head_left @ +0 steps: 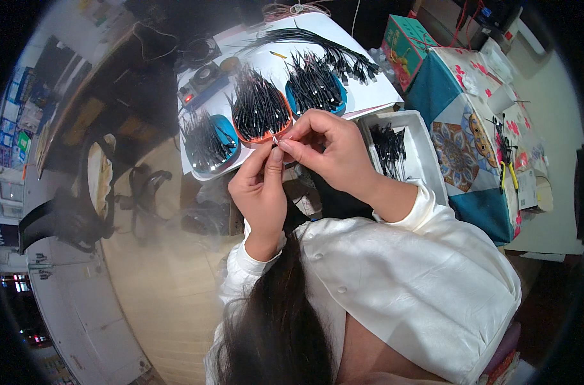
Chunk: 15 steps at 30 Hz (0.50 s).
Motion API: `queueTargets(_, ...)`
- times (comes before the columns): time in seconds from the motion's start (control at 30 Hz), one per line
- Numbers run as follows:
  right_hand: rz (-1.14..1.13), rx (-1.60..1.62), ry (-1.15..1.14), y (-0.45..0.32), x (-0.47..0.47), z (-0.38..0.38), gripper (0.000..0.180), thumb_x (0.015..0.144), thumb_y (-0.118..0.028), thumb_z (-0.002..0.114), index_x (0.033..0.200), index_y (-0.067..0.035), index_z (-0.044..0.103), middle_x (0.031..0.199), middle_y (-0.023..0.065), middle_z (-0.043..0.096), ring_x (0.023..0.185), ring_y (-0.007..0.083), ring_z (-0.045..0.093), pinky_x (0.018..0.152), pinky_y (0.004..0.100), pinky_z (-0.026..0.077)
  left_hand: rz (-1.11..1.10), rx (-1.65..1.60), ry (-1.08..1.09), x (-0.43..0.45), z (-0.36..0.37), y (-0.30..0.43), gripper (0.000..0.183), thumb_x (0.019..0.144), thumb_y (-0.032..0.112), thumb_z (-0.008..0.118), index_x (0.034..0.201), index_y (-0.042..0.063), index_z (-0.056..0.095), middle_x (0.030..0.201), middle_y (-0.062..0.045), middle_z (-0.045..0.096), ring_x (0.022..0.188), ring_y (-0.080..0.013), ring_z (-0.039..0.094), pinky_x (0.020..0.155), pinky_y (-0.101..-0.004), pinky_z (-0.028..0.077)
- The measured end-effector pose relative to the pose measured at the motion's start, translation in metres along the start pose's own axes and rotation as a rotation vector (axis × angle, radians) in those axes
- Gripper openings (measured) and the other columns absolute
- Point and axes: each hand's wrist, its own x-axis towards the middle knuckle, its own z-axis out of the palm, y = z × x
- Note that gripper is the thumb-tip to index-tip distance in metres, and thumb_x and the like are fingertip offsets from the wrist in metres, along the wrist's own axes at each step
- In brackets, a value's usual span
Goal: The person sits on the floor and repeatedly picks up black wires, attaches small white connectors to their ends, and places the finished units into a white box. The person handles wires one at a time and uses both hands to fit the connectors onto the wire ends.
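Note:
My left hand [263, 185] pinches a small dark piece with thin light wires [274, 139] between thumb and fingertips. My right hand [332, 149] meets it there, its thumb and forefinger closed on the wire ends. Just beyond them stands an orange container [288, 126] packed with short black cables. To its left is a blue container [234, 153] partly filled with similar cables, and to its right a blue container [343, 98] full of them. A bundle of long black cables [316, 37] with plugs lies at the back of the white tabletop [369, 98].
A white foam box [429, 149] with black connectors stands right of the table. Farther right, a cloth-covered table [494, 101] holds yellow-handled pliers [509, 175] and a white cup [501, 100]. A device with a red light [192, 98] sits at the table's left; a chair [102, 183] stands beyond.

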Motion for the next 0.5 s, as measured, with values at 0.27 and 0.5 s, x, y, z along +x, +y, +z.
queueTargets(0.27,0.059,0.313,-0.228,0.008,0.003,-0.026,0.012,0.087,-0.006,0.067,0.097,0.001,0.064,0.09,0.0044,0.067,0.081,0.0079,0.063,0.072,0.0213,0.052,-0.377,-0.509,-0.2,0.004,-0.005,-0.003,0.018,0.095,0.008,0.056,0.103,-0.007,0.062,0.07,-0.004,0.057,0.051,-0.0026,0.037,0.044,-0.0174,0.024)
queueTargets(0.5,0.114,0.564,-0.191,0.011,0.001,-0.025,0.012,0.086,-0.007,0.068,0.095,-0.001,0.063,0.089,0.0034,0.066,0.082,0.0073,0.062,0.073,0.0209,0.051,-0.425,-0.71,-0.289,0.003,-0.006,0.003,0.018,0.094,0.01,0.057,0.097,-0.007,0.061,0.069,-0.004,0.057,0.05,-0.0028,0.037,0.044,-0.0168,0.024)
